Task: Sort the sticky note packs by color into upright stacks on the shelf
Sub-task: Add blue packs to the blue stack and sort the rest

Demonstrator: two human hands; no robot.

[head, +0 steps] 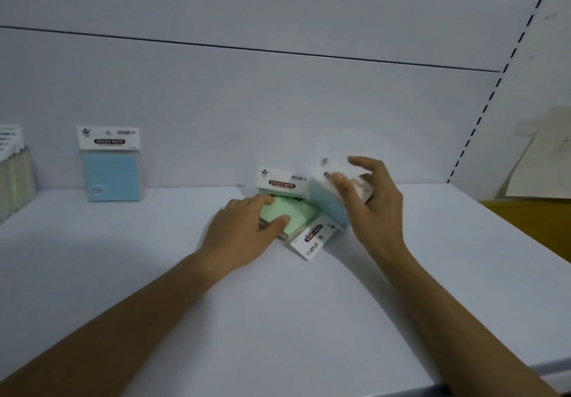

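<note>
Mid-shelf, the right hand (370,202) has its grip clamped on a blue pack (327,205), tilted and blurred above the green pile (287,214), which the left hand (244,230) presses flat. A loose pinch could drop it. Its upright blue mate (111,165) stands well apart, leftward, easily toppled.

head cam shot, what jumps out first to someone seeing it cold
Two bare hands meet at the middle of the white shelf: the right hand lifts a blurred blue pack, and the left hand presses on a green pack in a small loose pile. Further left, one blue pack stands upright against the back wall, with a row of yellowish packs at the far left edge.
</note>
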